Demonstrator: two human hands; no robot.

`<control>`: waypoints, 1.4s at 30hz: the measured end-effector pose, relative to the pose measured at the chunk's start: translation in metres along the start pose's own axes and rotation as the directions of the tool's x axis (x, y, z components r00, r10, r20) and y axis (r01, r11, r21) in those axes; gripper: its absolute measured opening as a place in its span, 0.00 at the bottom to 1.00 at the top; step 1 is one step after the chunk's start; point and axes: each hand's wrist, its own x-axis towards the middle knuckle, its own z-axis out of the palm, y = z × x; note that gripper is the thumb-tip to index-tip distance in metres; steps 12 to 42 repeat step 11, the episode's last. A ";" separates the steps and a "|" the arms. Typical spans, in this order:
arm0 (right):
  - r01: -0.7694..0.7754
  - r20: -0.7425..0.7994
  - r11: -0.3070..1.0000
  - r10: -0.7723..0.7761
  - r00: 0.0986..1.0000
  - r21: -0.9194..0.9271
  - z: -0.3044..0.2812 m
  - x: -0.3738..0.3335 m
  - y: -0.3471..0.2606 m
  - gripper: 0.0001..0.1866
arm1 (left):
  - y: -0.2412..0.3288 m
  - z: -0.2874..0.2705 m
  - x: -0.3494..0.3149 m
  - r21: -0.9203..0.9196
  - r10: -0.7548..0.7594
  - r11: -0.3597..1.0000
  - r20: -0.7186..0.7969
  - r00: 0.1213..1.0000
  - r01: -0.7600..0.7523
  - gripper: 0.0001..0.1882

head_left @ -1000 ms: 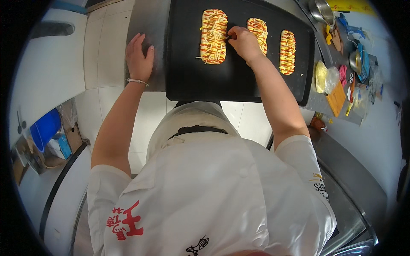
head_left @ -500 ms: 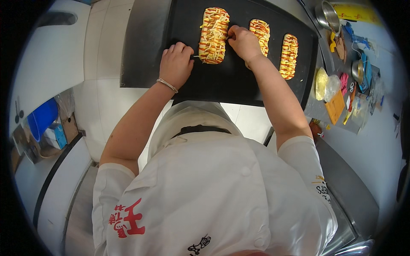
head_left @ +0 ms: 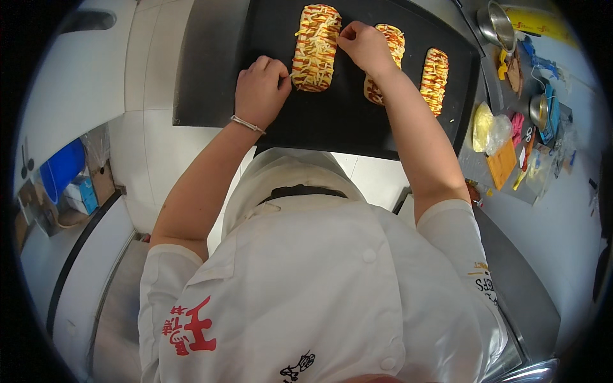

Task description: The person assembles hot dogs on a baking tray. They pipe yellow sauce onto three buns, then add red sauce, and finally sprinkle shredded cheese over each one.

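Three long flat breads lie on a black baking tray, topped with pale shreds and stripes of red and yellow sauce. Beside the lower left edge of the left bread is my left hand, its fingers curled in and pressed together. My right hand pinches at the same bread's upper right edge. Whatever the fingertips of either hand hold is too small to make out. The middle bread is partly covered by my right hand and forearm. Farther right lies the third bread, untouched.
Right of the tray, a metal counter holds a steel bowl, a smaller metal bowl, a bag of yellow stuff, an orange board and scissors. A blue bin stands at the lower left.
My left hand's fingers have curled in more tightly by the left bread's edge. My right hand has shifted slightly up along its other edge. The tray sits slightly higher in view.
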 end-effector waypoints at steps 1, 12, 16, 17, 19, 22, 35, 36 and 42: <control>-0.010 0.001 1.000 0.010 1.000 -0.025 0.000 0.003 -0.004 0.10 | 0.005 -0.002 0.004 -0.026 -0.001 1.000 -0.019 1.000 0.000 0.04; -0.067 0.139 0.807 -0.020 0.990 0.587 0.002 0.018 0.023 0.07 | 0.006 -0.005 0.001 -0.103 -0.013 0.995 -0.069 0.998 0.006 0.06; -0.067 0.139 0.807 -0.020 0.990 0.587 0.002 0.018 0.023 0.07 | 0.006 -0.005 0.001 -0.103 -0.013 0.995 -0.069 0.998 0.006 0.06; -0.067 0.139 0.807 -0.020 0.990 0.587 0.002 0.018 0.023 0.07 | 0.006 -0.005 0.001 -0.103 -0.013 0.995 -0.069 0.998 0.006 0.06; -0.067 0.139 0.807 -0.020 0.990 0.587 0.002 0.018 0.023 0.07 | 0.006 -0.005 0.001 -0.103 -0.013 0.995 -0.069 0.998 0.006 0.06; -0.067 0.139 0.807 -0.020 0.990 0.587 0.002 0.018 0.023 0.07 | 0.006 -0.005 0.001 -0.103 -0.013 0.995 -0.069 0.998 0.006 0.06; -0.067 0.139 0.807 -0.020 0.990 0.587 0.002 0.018 0.023 0.07 | 0.006 -0.005 0.001 -0.103 -0.013 0.995 -0.069 0.998 0.006 0.06; -0.067 0.139 0.807 -0.020 0.990 0.587 0.002 0.018 0.023 0.07 | 0.006 -0.005 0.001 -0.103 -0.013 0.995 -0.069 0.998 0.006 0.06; -0.067 0.139 0.807 -0.020 0.990 0.587 0.002 0.018 0.023 0.07 | 0.006 -0.005 0.001 -0.103 -0.013 0.995 -0.069 0.998 0.006 0.06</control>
